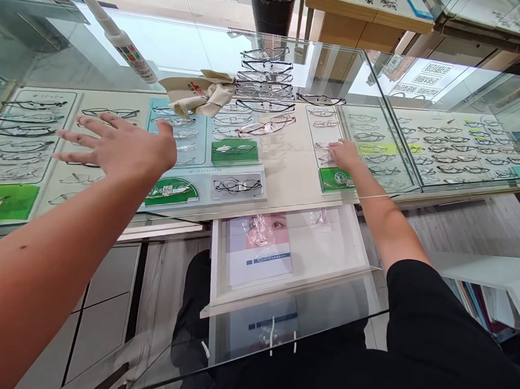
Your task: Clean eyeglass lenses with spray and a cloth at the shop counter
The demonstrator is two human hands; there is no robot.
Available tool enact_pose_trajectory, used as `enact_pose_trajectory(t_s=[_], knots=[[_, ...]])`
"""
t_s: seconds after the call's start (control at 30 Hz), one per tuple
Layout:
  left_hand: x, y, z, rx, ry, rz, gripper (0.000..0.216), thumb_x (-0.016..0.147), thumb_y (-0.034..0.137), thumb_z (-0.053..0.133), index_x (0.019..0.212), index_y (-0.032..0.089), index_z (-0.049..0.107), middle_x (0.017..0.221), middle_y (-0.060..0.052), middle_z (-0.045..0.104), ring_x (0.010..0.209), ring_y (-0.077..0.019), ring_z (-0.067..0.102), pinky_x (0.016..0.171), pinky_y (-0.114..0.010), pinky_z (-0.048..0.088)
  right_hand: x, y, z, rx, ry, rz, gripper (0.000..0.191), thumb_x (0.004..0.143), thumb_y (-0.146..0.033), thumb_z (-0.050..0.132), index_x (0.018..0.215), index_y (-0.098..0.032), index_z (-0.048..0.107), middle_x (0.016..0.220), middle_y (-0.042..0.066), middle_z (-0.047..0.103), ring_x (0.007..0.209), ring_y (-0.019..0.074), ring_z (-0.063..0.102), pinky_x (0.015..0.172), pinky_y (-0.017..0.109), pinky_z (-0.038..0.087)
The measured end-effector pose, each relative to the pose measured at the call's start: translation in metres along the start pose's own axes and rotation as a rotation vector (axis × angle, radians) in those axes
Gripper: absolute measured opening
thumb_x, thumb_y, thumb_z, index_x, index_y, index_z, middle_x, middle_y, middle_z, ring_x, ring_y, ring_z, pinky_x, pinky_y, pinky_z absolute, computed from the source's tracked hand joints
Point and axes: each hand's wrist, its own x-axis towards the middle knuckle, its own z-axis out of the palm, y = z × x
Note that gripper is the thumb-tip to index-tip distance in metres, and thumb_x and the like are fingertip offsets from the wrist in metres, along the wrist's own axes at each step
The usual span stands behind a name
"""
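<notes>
My left hand [118, 145] hovers above the glass counter top with its fingers spread wide and nothing in it. My right hand [344, 154] reaches inside the display case and rests on a white tray [327, 133] of thin-framed eyeglasses; its fingers curl down onto a frame, and their tips are hidden. A row of several eyeglasses [265, 79] lies on the glass top near a beige cleaning cloth [201, 95]. One pink-tinted pair [265, 125] sits just in front of them.
A white spray bottle [121, 41] lies on the glass behind the cloth. Green display stands [234, 151] and more trays of glasses fill the case on both sides. An open white drawer [285, 251] with a leaflet sits below the counter.
</notes>
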Motion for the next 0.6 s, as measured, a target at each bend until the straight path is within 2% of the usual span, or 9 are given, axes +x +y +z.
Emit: enact_pose_trajectory(t_s=[0.37, 0.5, 0.6], knots=[[0.0, 0.0, -0.001, -0.016, 0.009, 0.004, 0.11, 0.1, 0.074, 0.032, 0.179, 0.0, 0.013, 0.186, -0.028, 0.007, 0.17, -0.0588, 0.0, 0.13, -0.083, 0.003, -0.001, 0.005, 0.004, 0.015, 0.009, -0.029, 0.056, 0.11, -0.029, 0.035, 0.157, -0.019, 0.064, 0.173, 0.004, 0.054, 0.167, 0.0377, 0.033, 0.137, 0.061, 0.027], [0.0, -0.001, 0.0, -0.027, 0.011, 0.013, 0.111, 0.099, 0.074, 0.032, 0.178, -0.001, 0.013, 0.186, -0.029, 0.006, 0.17, -0.059, 0.0, 0.129, -0.084, 0.004, 0.001, 0.009, 0.0, 0.027, 0.016, 0.019, 0.052, 0.107, -0.028, 0.042, 0.148, -0.018, 0.073, 0.174, 0.004, 0.053, 0.166, 0.036, 0.035, 0.135, 0.06, 0.032], [0.001, -0.002, 0.0, -0.014, 0.009, 0.01, 0.112, 0.099, 0.076, 0.03, 0.178, -0.001, 0.012, 0.186, -0.029, 0.007, 0.169, -0.0597, 0.0, 0.129, -0.083, 0.003, 0.002, 0.014, -0.006, 0.03, 0.038, 0.034, 0.045, 0.1, -0.024, 0.053, 0.135, -0.019, 0.081, 0.176, 0.007, 0.051, 0.165, 0.0354, 0.036, 0.134, 0.059, 0.035]])
